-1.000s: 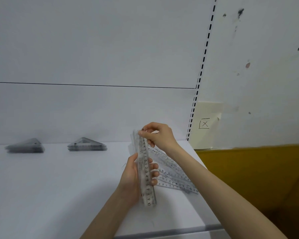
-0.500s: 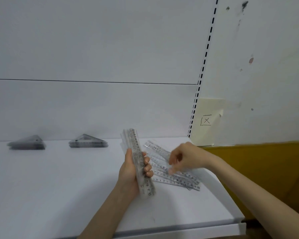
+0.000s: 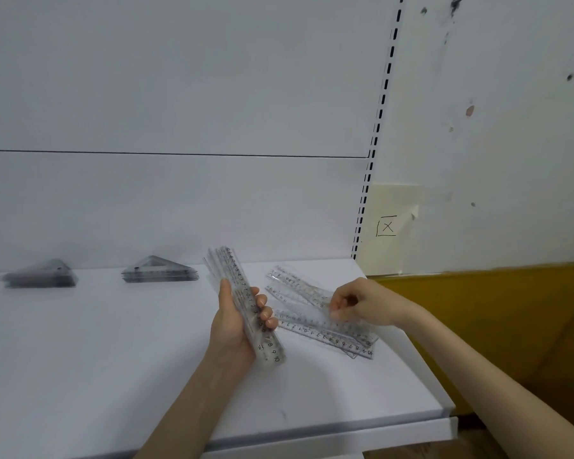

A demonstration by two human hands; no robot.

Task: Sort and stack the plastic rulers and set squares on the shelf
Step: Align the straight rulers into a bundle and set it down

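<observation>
gripped round its middle by the curled fingers of the left hand, the bundle of rulers stood tilted above the white shelf. along the shelf's back, well apart from the hands, lay two stacks of set squares (both looked squared up already). just right of the bundle, the loose rulers sat fanned across one another. the right hand, which a second before had been up at the bundle's top end, had dropped to that fan and was pinching the uppermost ruler with bent fingertips. so another ruler seemed about to join the bundle, with several left to gather.
</observation>
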